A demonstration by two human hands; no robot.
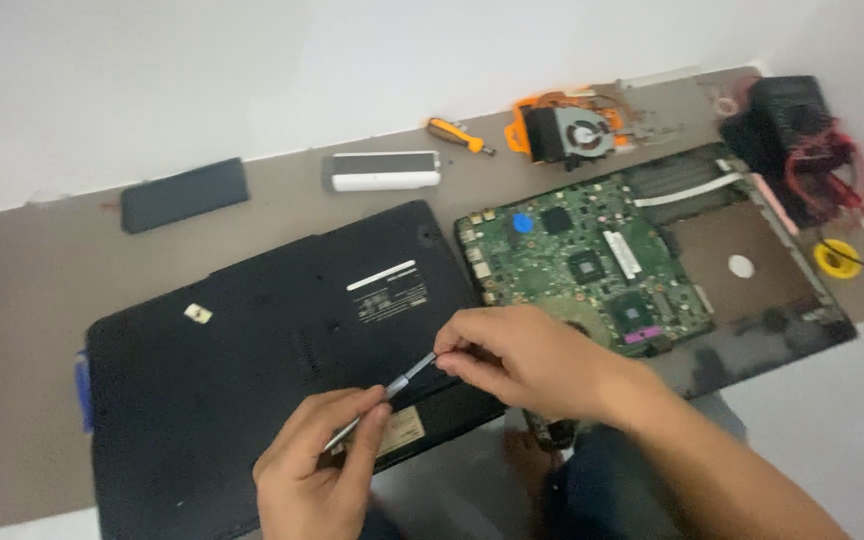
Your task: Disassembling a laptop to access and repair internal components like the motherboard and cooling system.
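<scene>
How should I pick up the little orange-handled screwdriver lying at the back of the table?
Probably by its fat orange handle, coming straight down from above. The small orange-handled screwdriver lies flat on the brown table, with bare table around it, handle to the left and thin dark tip pointing right toward the orange-framed cooling fan. Fingers pinch across the handle's two long sides.

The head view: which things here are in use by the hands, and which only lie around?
In use:
- thin metal tool, held by left hand and right hand
- black laptop base beneath them

Lying about:
- green circuit board
- cooling fan
- orange screwdriver
- solder spool
</scene>
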